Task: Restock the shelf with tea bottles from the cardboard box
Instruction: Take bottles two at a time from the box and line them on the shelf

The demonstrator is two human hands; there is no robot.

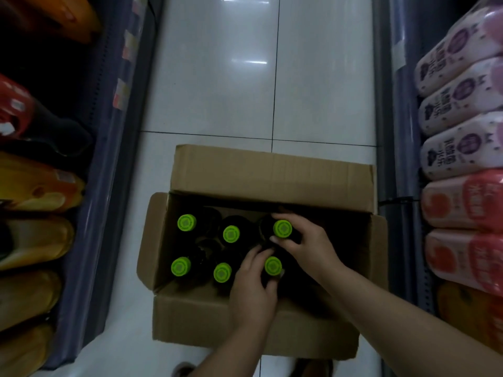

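Both forearms reach down into the open cardboard box [190,319] on the tiled floor [217,91], between two shelves. Six tea bottles stand upright in it, long axes pointing straight at the camera, so only lime-green caps show: four untouched toward the box's left wall, two at its right end. Left hand [251,292] curls round the near-right bottle [273,266], just below its cap. Right hand [307,244] wraps the far-right bottle [282,228] the same way, though how firmly either grips is hard to judge in the dim box. Lifting means pulling straight up, each hand already on its own bottle.
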